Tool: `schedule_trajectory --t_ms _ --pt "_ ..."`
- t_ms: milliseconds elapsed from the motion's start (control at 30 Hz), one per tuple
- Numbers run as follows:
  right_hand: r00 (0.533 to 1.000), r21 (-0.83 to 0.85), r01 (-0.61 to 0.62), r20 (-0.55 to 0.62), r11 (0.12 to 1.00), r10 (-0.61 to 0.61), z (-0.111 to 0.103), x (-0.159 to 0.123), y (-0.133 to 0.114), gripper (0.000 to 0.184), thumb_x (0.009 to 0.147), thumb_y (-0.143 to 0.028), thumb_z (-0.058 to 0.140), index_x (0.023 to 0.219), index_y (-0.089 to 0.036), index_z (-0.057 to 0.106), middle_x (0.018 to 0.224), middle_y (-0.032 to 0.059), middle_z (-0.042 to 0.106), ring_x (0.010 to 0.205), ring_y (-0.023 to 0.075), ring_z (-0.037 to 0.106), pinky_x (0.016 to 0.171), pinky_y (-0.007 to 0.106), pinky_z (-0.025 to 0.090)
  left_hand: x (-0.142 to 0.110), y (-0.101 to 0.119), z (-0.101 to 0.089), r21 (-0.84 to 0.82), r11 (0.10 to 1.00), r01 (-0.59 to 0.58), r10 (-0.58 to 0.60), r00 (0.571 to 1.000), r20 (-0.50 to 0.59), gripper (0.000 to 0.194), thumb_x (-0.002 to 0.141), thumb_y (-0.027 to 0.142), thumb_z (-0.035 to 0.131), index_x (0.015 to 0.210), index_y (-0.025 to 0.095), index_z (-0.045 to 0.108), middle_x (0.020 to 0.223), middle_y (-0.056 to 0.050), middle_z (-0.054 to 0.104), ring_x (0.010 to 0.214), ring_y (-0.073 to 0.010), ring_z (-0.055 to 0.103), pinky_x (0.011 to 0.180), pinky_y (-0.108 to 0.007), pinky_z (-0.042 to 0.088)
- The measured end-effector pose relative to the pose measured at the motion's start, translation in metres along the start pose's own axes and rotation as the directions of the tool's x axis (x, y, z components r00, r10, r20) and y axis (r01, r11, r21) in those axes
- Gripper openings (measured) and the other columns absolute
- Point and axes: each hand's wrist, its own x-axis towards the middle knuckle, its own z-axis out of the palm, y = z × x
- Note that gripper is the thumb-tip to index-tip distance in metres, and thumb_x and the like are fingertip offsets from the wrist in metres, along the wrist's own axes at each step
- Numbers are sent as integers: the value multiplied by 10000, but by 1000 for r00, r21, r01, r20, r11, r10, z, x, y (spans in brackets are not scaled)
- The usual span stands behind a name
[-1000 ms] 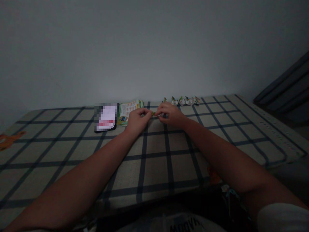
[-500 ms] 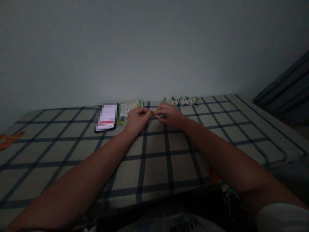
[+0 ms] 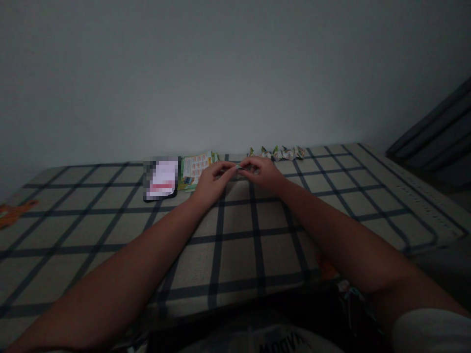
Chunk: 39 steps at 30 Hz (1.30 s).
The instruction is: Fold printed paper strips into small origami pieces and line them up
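My left hand [image 3: 212,182] and my right hand [image 3: 265,172] meet above the cloth at mid-table. Their thumbs and fingertips pinch a small folded piece of paper [image 3: 239,167] between them. Most of that paper is covered by the fingers, so its shape is hard to make out. Just behind my right hand, a row of several folded paper pieces [image 3: 289,154], white with green and dark print, runs along the wall side. Beyond my left hand lie printed green and white paper sheets [image 3: 196,167], partly covered by that hand.
A phone [image 3: 162,177] with a lit, blurred screen lies left of the sheets. The checked tablecloth [image 3: 235,255] covers the table, which meets a plain wall [image 3: 235,78]. An orange patch [image 3: 16,213] shows at the far left, and a dark slatted object [image 3: 437,127] stands at the right.
Both hands have risen slightly and shifted around the paper. Their fingers are now more arched, with the fingertips closer together. The phone, sheets and row of folded pieces have not moved.
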Motion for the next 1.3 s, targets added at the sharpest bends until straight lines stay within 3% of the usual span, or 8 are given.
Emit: schedule_trajectory --t_ms 167,333,500,600,833,1000,1133,1300 --pt "992 136 -84 -82 987 96 1 0 0 343 792 -438 711 995 -171 640 900 49 674 800 156 612 632 248 438 -1 -5 3 30 999 -37 38 999 -31 337 850 496 689 1024 215 752 995 -57 762 884 -189 686 840 -323 548" --pt "990 190 -122 -43 974 133 1 0 -1 343 823 -424 675 1067 -186 634 886 39 683 770 146 624 607 247 443 0 -8 3 46 998 -53 54 998 -42 305 848 475 705 1001 221 774 960 -53 772 857 -187 696 818 -321 557" --pt "986 171 -117 -95 978 134 -1 1 -3 320 798 -451 710 946 -174 650 891 54 684 835 164 634 641 255 461 -1 -5 1 84 991 -105 113 989 -92 246 858 398 710 1014 221 781 981 -50 778 854 -173 697 803 -299 556" --pt "988 187 -133 -55 973 146 -1 2 -5 330 789 -466 717 913 -165 663 868 53 680 812 155 617 632 248 448 0 -3 -1 114 984 -137 146 986 -82 234 861 376 708 1019 223 786 988 -55 781 874 -179 698 814 -306 555" --pt "974 363 -176 -67 915 214 3 3 0 453 745 -499 752 1023 -175 600 755 -8 634 691 119 579 640 243 443 1 -2 0 64 985 -158 164 979 -123 258 853 413 721 1016 226 791 953 -58 775 856 -180 691 759 -306 557" --pt "982 265 -165 -42 950 182 1 4 3 374 772 -513 731 879 -160 672 853 46 677 775 139 600 695 262 469 1 -2 -1 86 979 -185 193 976 -105 256 855 430 717 1001 232 788 926 -55 768 837 -173 682 728 -297 552" --pt "989 246 -137 -15 959 145 0 3 2 374 814 -507 692 941 -156 721 902 65 713 787 153 620 670 263 474 2 -2 0 82 988 -127 136 985 -102 319 826 462 738 1027 218 783 971 -69 770 880 -191 689 771 -319 559" --pt "989 231 -127 -48 965 142 -1 3 4 348 813 -466 702 968 -159 756 946 78 734 849 166 642 721 277 493 0 -1 0 -30 997 64 -66 996 -58 335 824 481 733 1006 206 796 885 -65 783 784 -193 712 721 -306 551"
